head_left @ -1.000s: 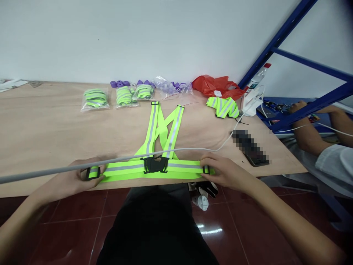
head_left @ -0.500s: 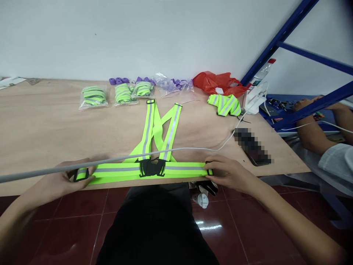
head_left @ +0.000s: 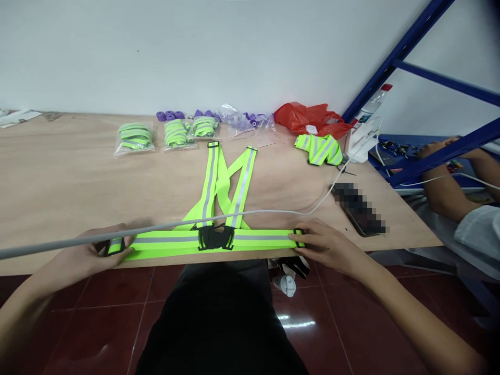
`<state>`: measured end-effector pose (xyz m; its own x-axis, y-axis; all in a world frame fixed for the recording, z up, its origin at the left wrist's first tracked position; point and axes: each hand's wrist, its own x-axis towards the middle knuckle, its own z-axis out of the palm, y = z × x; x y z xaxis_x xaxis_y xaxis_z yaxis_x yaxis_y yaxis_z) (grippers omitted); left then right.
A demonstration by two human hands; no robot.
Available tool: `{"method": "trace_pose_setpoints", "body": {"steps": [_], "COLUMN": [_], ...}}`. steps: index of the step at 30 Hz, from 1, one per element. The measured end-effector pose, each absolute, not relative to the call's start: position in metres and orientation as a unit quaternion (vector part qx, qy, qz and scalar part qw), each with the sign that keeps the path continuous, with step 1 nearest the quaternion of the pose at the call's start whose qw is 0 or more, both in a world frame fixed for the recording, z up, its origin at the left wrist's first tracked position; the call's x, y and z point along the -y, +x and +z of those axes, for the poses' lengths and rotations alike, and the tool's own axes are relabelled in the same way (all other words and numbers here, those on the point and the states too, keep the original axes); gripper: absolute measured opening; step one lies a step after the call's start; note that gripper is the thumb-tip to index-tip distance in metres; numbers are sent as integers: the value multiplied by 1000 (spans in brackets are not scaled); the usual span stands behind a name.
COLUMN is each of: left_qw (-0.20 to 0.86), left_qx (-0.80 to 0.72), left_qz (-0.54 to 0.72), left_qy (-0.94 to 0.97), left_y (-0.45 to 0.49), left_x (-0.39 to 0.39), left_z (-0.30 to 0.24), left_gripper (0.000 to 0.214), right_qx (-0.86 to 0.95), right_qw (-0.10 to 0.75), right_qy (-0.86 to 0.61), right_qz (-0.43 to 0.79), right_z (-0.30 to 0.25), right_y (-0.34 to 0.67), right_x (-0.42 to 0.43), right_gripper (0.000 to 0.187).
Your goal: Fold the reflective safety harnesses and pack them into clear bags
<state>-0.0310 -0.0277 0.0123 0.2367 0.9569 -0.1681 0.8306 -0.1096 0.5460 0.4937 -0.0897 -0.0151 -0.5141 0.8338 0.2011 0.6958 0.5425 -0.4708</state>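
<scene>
A neon-yellow reflective harness [head_left: 164,240] with grey stripes lies flat along the table's front edge. Its black side-release buckle [head_left: 216,237] is fastened at the middle of the waist belt, and two shoulder straps [head_left: 240,187] run up from there and cross behind. My left hand [head_left: 97,249] pinches the belt's left end at a black slider [head_left: 115,246]. At the other end, my right hand [head_left: 322,244] grips the belt by a second black slider [head_left: 299,238], thumb and fingers closed on it. A grey cable passes in front of the left fingers and partly covers them.
Several bagged harnesses [head_left: 135,136] and purple rolls [head_left: 170,115] line the back. A red plastic bag [head_left: 307,117], a folded harness [head_left: 319,149] and a phone [head_left: 359,211] are on the right. The cable [head_left: 156,228] crosses above the harness. Another person's arm [head_left: 445,192] is beyond the blue frame.
My right fingers have shifted very slightly at the right slider, which now shows more fully. The harness and my left hand stay in place.
</scene>
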Motion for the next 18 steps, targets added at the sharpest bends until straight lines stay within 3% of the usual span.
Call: {"method": "trace_pose_setpoints", "body": {"steps": [7,12,18], "left_qw": [316,302,230], "left_qx": [-482,-483,-416], "left_qz": [89,96,101], "left_qy": [812,816,874], "left_y": [-21,-15,-14], "left_x": [26,23,28], "left_z": [12,22,29], "left_gripper": [23,51,47], "right_qx": [863,859,870], "right_qw": [168,137,101], "right_qy": [-458,-480,-478], "right_qz": [131,114,65], "right_z": [-4,-9,-10], "right_y": [490,497,503], "right_x": [89,89,85], "right_gripper": [28,41,42]}}
